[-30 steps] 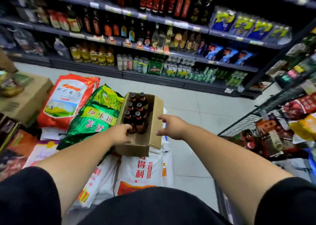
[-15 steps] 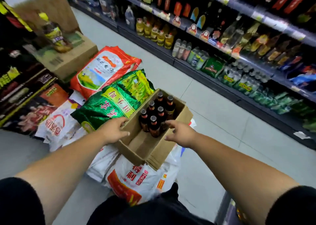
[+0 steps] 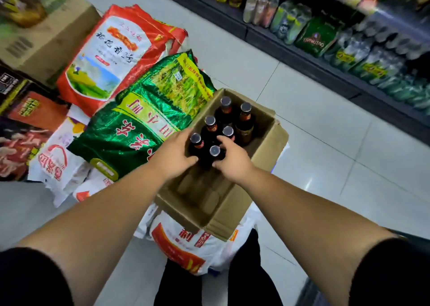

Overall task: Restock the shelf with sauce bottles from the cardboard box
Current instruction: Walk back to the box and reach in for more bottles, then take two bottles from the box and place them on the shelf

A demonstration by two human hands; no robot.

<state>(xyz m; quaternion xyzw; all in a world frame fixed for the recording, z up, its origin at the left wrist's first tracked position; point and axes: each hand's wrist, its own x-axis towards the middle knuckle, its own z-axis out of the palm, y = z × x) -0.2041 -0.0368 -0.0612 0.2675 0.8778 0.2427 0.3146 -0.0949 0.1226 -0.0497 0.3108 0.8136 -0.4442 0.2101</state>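
Note:
An open cardboard box rests on a white sack in the middle of the head view. Several dark sauce bottles with grey caps stand upright in its far half; the near half is bare cardboard. My left hand reaches in from the left, with its fingers curled round the near-left bottle. Beside it, my right hand wraps thumb and fingers round the nearest bottle. Both bottles stand inside the box. The store shelf runs along the upper right.
A green rice bag and a red-and-white one lie left of the box, touching it. The white sack lies under it. Another carton sits far left. Tiled floor separates the box from the low shelf of packed drinks.
Both hands moved from the box's side edges into the box and closed round two near bottles. The view dropped and came closer to the box.

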